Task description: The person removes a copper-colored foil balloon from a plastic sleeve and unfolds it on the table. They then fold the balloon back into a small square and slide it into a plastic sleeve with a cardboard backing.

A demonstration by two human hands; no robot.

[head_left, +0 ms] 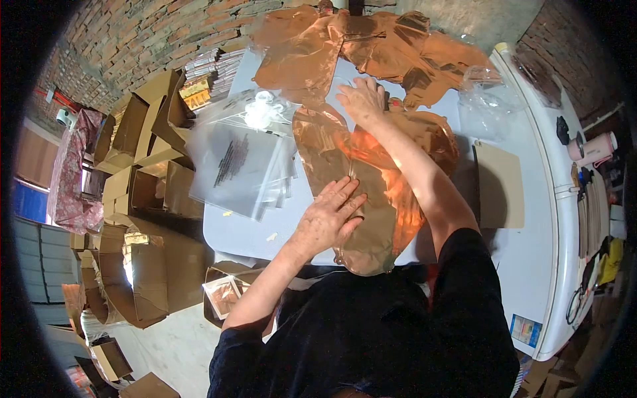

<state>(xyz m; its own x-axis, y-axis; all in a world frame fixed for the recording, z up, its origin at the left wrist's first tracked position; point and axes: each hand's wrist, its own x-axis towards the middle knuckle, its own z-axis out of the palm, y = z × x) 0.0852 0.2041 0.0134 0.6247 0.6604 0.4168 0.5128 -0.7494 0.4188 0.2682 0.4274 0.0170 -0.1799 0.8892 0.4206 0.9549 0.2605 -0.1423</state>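
A flat, shiny copper-coloured foil balloon (318,142) lies in front of me and reaches the near table edge. My left hand (330,215) rests on its middle, fingers stretched out and lying on the foil. Farther up, my right hand (361,103) is at the balloon's far end, its fingers extended over a bare strip of white table. Beside those fingers is a small dark object (387,100) that I cannot make out. More copper foil (298,56) is spread, crumpled, across the back of the table.
Clear plastic bags (245,159) and white ribbon rolls (262,109) lie on the left of the white table (232,232). Crumpled clear plastic (488,99) and a tan board (501,189) are at the right. Cardboard boxes (169,265) crowd the left side.
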